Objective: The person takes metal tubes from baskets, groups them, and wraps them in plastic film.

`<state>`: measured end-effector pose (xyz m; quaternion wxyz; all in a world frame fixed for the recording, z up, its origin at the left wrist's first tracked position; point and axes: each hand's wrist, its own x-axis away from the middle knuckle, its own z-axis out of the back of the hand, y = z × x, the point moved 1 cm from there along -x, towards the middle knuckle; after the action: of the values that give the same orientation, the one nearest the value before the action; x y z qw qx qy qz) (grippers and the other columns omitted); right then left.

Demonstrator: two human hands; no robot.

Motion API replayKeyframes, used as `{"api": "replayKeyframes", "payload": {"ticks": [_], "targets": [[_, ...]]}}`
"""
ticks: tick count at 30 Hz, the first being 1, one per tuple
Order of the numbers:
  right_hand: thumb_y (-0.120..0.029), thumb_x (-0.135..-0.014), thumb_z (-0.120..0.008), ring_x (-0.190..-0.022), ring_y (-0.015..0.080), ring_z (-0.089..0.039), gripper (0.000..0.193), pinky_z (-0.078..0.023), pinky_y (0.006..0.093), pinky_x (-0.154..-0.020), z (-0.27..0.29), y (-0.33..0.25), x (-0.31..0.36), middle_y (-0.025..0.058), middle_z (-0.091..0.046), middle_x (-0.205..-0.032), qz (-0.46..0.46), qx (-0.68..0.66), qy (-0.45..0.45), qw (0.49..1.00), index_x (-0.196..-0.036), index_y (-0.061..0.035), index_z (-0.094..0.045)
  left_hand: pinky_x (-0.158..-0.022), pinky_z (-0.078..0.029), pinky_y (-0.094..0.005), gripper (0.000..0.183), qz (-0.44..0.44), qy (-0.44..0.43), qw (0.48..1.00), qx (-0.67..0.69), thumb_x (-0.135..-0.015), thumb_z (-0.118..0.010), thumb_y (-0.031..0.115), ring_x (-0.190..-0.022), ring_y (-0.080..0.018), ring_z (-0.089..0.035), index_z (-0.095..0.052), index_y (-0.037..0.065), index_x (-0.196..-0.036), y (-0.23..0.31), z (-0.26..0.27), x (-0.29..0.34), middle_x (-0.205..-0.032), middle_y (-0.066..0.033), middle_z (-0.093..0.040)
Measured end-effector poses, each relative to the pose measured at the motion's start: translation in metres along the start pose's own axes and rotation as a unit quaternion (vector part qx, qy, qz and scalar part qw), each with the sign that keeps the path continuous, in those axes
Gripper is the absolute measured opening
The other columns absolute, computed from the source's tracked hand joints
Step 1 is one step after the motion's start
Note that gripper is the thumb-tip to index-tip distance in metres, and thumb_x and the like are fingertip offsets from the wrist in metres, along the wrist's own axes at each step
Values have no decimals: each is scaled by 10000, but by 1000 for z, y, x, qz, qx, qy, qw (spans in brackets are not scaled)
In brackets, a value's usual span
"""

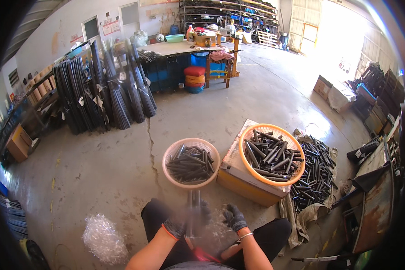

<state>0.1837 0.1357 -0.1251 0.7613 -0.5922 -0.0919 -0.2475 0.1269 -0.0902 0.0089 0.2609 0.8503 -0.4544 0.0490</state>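
Observation:
My left hand [175, 227], in a dark grey glove with an orange cuff, is smeared by motion. It appears closed around a dark grey tube [194, 202], upright in the picture and also blurred. My right hand [234, 218], gloved in grey and with a bracelet at the wrist, hovers over my right thigh. Its fingers are loosely curled and apart, and I see nothing in them. Just ahead, a pale pink basket [167, 175] holds many short dark tubes [189, 167]. To its right, an orange basket [274, 182] carries more such tubes [270, 153].
The orange basket stands on a cardboard box [249, 184]. Beside it, a heap of dark tubes [312, 171] lies on a cloth [301, 225]. Crumpled clear plastic [104, 238] lies at left. Bundled long rods [117, 101] lean near a worktable [180, 47]; a red-topped stool [195, 72] stands there.

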Motion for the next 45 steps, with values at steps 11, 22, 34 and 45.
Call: {"api": "replayKeyframes", "payload": {"ticks": [11, 22, 34, 45], "targets": [[-149, -900, -512, -874, 235, -617, 258, -484, 321, -777, 3, 28, -11, 137, -650, -990, 146, 145, -66, 976, -1120, -46, -601, -874, -504, -443, 457, -2, -17, 1000, -21, -850, -572, 139, -940, -306, -625, -449, -4, -1266, -10, 22, -22, -1029, -179, -626], [-320, -927, -537, -892, 207, -617, 405, -482, 292, -734, -1, -84, 26, 95, -642, -1055, 235, -240, -150, 930, -1216, -37, -532, -797, -531, -459, 443, 40, 29, 997, -61, -786, -657, 151, -852, -299, -638, -504, 1, -1173, -16, 4, -17, -947, -137, -629], [-190, -926, -449, -983, 294, -601, 306, -455, 347, -857, 19, 121, -46, 166, -617, -1132, -28, 473, -113, 873, -1148, -35, -592, -755, -536, -441, 326, -6, 61, 995, -78, -782, -650, 191, -815, -317, -643, -571, 32, -1056, -2, -10, 6, -896, -157, -644], [-335, -913, -548, -785, 150, -594, 369, -469, 274, -666, -7, -32, 0, 61, -647, -1010, 267, -94, -190, 940, -1161, -64, -571, -781, -544, -428, 492, 43, 29, 997, -61, -773, -668, 164, -862, -300, -636, -485, -2, -1198, -9, -27, -11, -984, -155, -619]]}}
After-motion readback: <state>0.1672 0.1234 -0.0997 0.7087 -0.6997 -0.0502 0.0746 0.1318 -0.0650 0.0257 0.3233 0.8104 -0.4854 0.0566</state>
